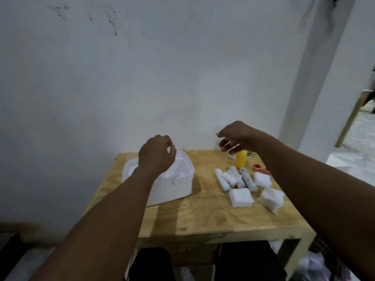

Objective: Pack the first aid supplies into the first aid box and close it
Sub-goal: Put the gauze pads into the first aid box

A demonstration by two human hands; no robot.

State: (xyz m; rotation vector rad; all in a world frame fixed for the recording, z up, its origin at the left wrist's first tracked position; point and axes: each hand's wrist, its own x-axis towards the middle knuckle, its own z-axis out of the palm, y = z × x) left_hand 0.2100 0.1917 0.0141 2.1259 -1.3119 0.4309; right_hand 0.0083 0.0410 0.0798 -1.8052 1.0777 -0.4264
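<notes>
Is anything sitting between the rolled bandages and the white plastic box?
Nothing visible: bare wooden table separates the white rolled bandages from the white plastic box. The left hand hangs above the box.

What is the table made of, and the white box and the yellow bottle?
The table looks like pale wood, probably plywood: grain swirls show on top. The white box looks like smooth, slightly see-through plastic. The yellow bottle is probably plastic too, but it is blurry.
</notes>
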